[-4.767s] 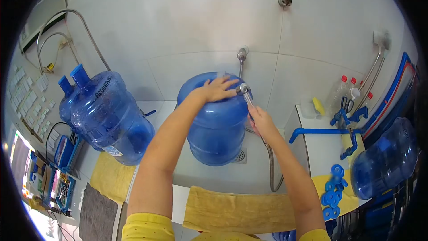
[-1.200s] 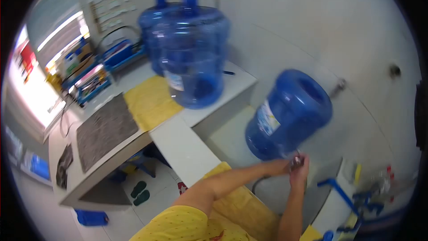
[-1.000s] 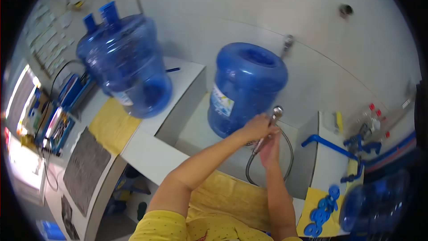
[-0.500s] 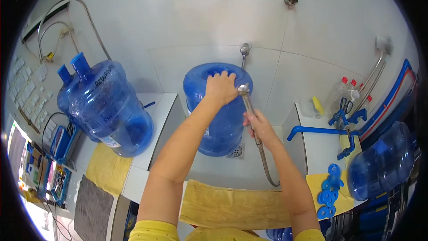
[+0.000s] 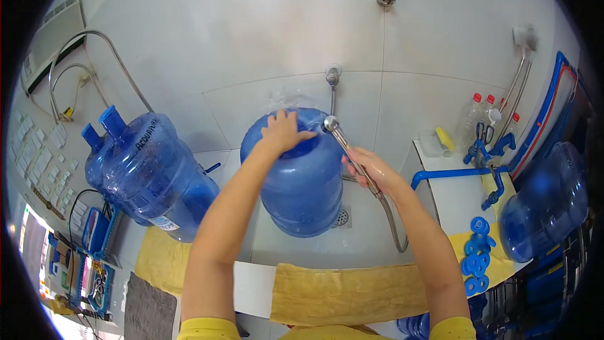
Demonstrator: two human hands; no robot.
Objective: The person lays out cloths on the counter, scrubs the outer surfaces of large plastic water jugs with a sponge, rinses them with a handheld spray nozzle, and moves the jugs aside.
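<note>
A large blue water jug (image 5: 301, 198) stands in the white sink (image 5: 270, 249), its hollow round end facing up. Across the hollow of that end lies my left hand (image 5: 281, 133), fingers spread and touching the wet plastic. My right hand (image 5: 372, 170) is wrapped round the handle of a metal hand sprayer (image 5: 335, 129). Water from its head runs over the top of the jug and splashes at the far rim. From the handle, a flexible metal hose (image 5: 395, 230) curves down into the sink.
Capped blue jugs (image 5: 141, 157) stand on the left counter. A yellow cloth (image 5: 346, 293) covers the sink's front edge. On the right are blue pipes (image 5: 450, 175), blue ring-shaped pieces (image 5: 473, 264), clear red-capped bottles (image 5: 472, 119) and another blue jug (image 5: 544, 204).
Water now splashes over the jug's top. My left hand has shifted across the end with its fingers more spread, and the jug looks more tilted. The whole view has also shifted.
</note>
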